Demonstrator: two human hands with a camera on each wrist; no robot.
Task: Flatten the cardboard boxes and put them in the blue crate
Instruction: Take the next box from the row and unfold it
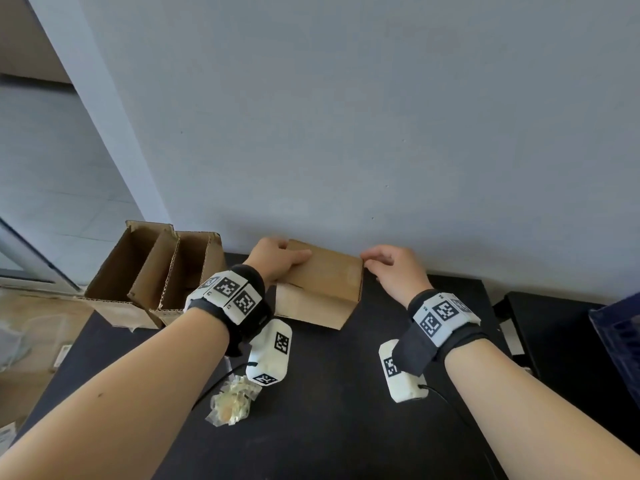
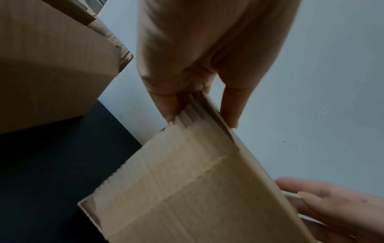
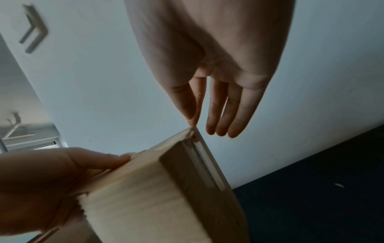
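Observation:
A closed brown cardboard box (image 1: 318,282) sits on the black table (image 1: 346,427) against the grey wall. My left hand (image 1: 277,258) grips its far left corner, thumb on top and fingers behind the edge; the left wrist view shows that hand (image 2: 199,102) pinching the box (image 2: 187,189). My right hand (image 1: 388,265) hovers at the far right corner. In the right wrist view its fingers (image 3: 220,111) are straight, and the thumb tip just touches the corner of the box (image 3: 155,197). A sliver of the blue crate (image 1: 620,341) shows at the right edge.
Two open-topped cardboard boxes (image 1: 138,271) (image 1: 187,271) stand side by side at the table's left end, close to my left wrist. A crumpled wad of clear tape (image 1: 232,398) lies on the table under my left forearm. The wall runs directly behind the box.

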